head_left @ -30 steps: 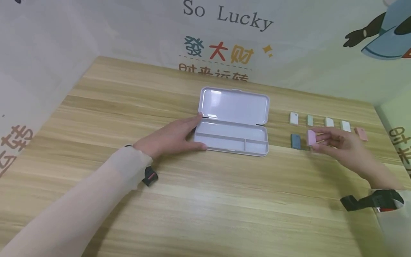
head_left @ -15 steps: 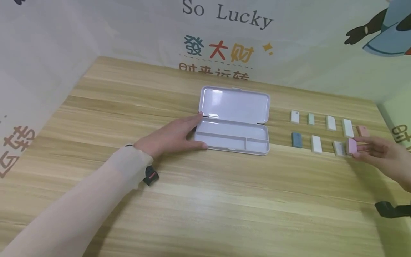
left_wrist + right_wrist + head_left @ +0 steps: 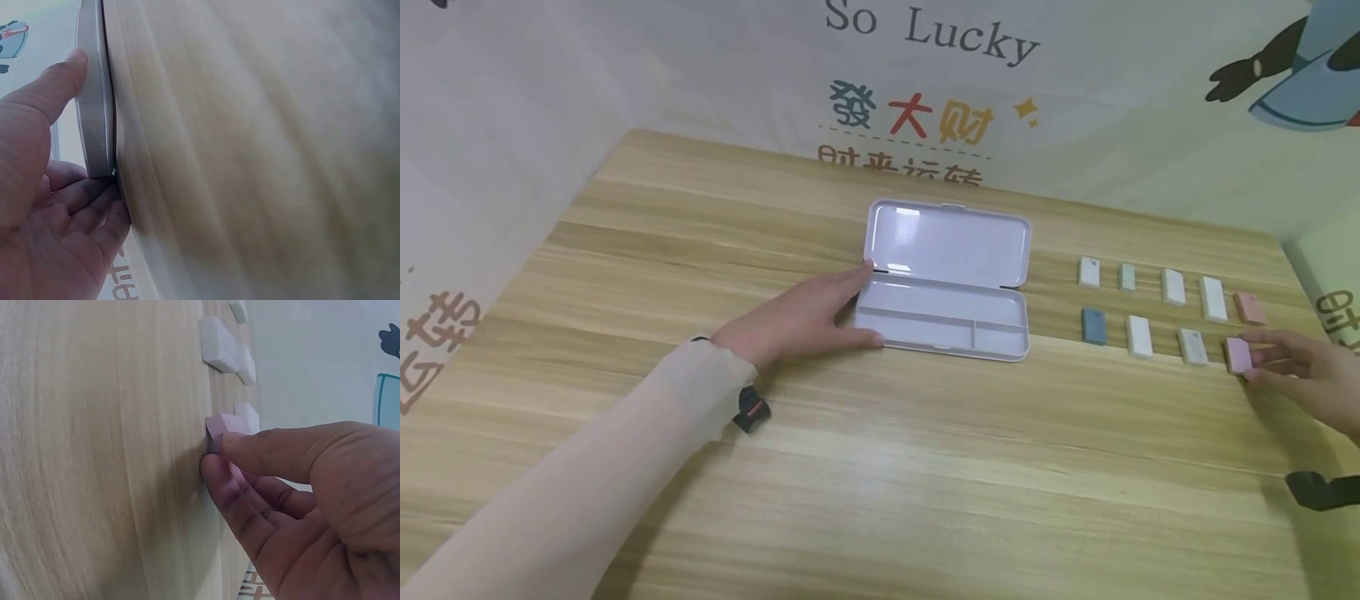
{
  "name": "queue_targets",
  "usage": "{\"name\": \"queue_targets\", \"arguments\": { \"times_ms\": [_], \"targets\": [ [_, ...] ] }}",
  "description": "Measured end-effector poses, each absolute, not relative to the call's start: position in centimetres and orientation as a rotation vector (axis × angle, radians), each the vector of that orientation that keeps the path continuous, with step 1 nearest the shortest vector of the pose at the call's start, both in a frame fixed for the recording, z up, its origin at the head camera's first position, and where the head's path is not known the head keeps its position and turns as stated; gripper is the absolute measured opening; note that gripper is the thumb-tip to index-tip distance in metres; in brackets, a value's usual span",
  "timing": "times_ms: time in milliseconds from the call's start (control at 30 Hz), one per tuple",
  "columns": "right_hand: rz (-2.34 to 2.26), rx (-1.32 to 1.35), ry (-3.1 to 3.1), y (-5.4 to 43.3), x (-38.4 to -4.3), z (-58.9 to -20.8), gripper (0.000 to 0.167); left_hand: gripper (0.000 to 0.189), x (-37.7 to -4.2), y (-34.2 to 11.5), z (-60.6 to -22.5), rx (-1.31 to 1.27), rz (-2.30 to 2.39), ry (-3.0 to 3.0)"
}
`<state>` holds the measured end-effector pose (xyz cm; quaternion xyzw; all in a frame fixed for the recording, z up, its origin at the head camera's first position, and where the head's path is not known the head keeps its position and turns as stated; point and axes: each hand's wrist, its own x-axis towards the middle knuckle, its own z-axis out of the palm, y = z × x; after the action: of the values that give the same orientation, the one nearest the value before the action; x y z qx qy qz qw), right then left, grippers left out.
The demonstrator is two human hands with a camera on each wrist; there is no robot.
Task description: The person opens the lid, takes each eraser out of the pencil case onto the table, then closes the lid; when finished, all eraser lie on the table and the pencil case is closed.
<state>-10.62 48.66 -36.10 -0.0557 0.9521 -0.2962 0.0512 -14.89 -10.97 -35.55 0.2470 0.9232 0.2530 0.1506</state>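
Observation:
An open pale lilac pencil case (image 3: 920, 331) lies on the table, its lid (image 3: 951, 242) folded back. My left hand (image 3: 797, 323) holds its left end, the thumb on the near edge and the index fingertip by the hinge. In the left wrist view the other fingers (image 3: 87, 206) meet the case's end (image 3: 95, 125). At the far right my right hand (image 3: 1303, 372) pinches a pink eraser (image 3: 1238, 356) between thumb and fingers. It sits at or just above the table, slightly tilted in the right wrist view, where the thumb (image 3: 250, 447) partly covers it.
Several small erasers stand in two rows right of the case. The front row has a blue eraser (image 3: 1093, 326) and white ones, such as one white eraser (image 3: 1138, 337). The back row ends in a salmon eraser (image 3: 1250, 308). A printed cloth (image 3: 715, 75) hangs behind the table.
My right hand has carried the pink eraser rightward past the front row and lowered it at the row's right end. The left hand and the pencil case have stayed put.

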Motion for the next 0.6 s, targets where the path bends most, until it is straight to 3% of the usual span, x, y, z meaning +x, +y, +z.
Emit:
{"name": "queue_targets", "arguments": {
  "times_ms": [133, 267, 433, 600],
  "targets": [
    [-0.868, -0.194, 2.900, 48.56, -10.73, -36.07, 0.039, 0.104, -14.85, -11.03, -35.63, 0.707, 0.735, 2.646],
    [-0.842, -0.145, 2.871, 48.89, -10.80, -36.20, 0.048, 0.104, -14.86, -11.01, -35.50, 0.705, 0.734, 2.639],
    [-0.813, -0.121, 2.855, 49.32, -10.88, -36.30, 0.038, 0.105, -14.91, -10.89, -35.21, 0.695, 0.711, 2.634],
    [-0.777, -0.097, 2.842, 49.23, -10.87, -36.17, 0.041, 0.105, -14.91, -11.00, -35.28, 0.698, 0.701, 2.639]
  ]
}}
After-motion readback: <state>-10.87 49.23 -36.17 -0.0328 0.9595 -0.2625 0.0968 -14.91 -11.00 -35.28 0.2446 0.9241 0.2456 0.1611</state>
